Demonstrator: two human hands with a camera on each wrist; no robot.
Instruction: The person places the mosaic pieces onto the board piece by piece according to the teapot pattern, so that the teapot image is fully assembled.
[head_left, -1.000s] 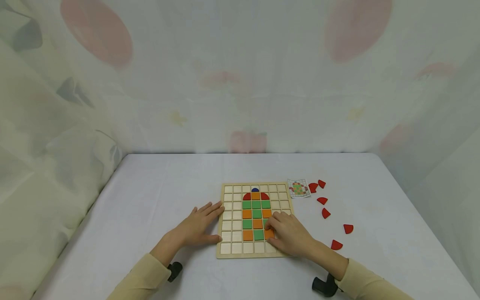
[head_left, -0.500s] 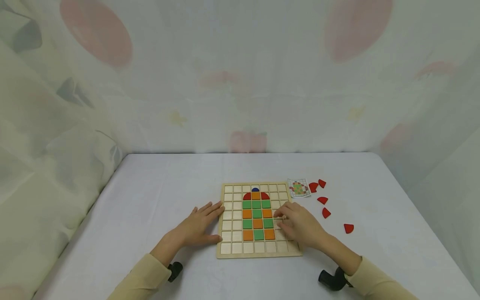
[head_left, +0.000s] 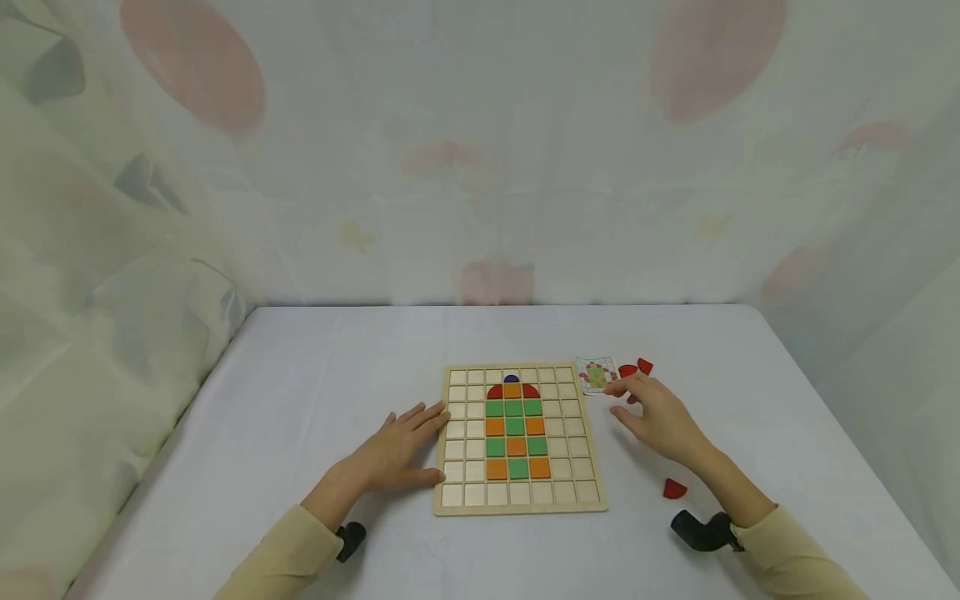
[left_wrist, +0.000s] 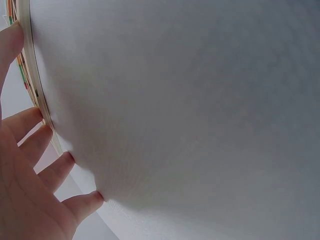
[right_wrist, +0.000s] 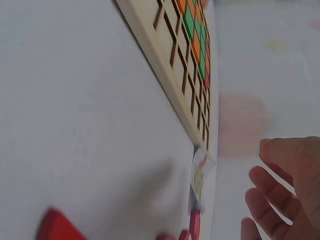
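My left hand [head_left: 397,454] rests with spread, fairly straight fingers against the left edge of a wooden grid board [head_left: 573,493]. In the left wrist view its thumb and fingertips touch the board's rim and the cloth. Orange and green square tiles [head_left: 516,447] fill the board's middle columns, topped by red quarter-round pieces and a blue piece [head_left: 511,379]. My right hand [head_left: 660,421] hovers right of the board, beside a small pattern card [head_left: 592,382], with loosely bent fingers and thumb apart. Nothing shows between them. It hides some of the red pieces.
Red quarter-round pieces [head_left: 645,365] lie beyond the right hand, next to the card. Another red piece [head_left: 674,488] sits nearer, below the right wrist. White cloth [head_left: 345,358] covers the table, and patterned fabric [head_left: 480,167] hangs behind and at both sides.
My right hand has moved off the board's lower right tiles, going right and away toward the card and red pieces. My left hand stays at the board's edge.
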